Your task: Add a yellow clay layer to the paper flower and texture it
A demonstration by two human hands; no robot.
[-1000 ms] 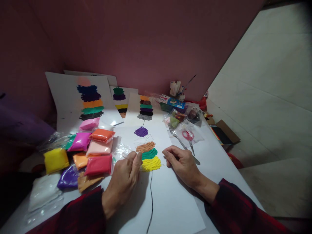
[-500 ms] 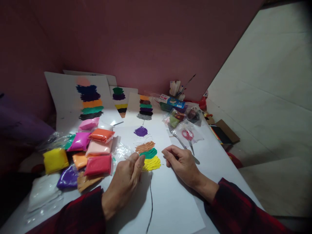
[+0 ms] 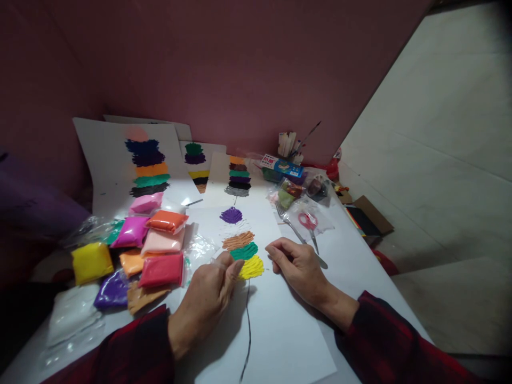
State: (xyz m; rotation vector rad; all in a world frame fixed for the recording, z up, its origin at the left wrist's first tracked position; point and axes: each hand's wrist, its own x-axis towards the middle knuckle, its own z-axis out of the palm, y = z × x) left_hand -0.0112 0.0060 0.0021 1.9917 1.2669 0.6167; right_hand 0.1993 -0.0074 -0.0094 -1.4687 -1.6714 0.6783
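Left hand (image 3: 208,296) presses a thin tool, mostly hidden in the grip, onto the yellow clay patch (image 3: 251,266), the lowest band of the stack on the white paper sheet (image 3: 280,330) in the middle of the counter (image 3: 352,256). To do this well: short light strokes from the patch centre outward, tool kept low, so the yellow spreads thin and stays off the green clay band (image 3: 244,251) touching it above. Paper should stay pinned flat while stroking.

Left fingers (image 3: 236,266) are curled tight, thumb against forefinger, pinching the tool; tip sits at the yellow patch's left edge. Right hand (image 3: 298,266) rests palm down on the paper just right of the patch, fingers loosely bent, holding nothing, pressing the sheet. Fork (image 3: 290,224) and red scissors (image 3: 309,223) lie beyond it toward the counter's right edge. Clay packets (image 3: 162,269) are piled at the left edge.
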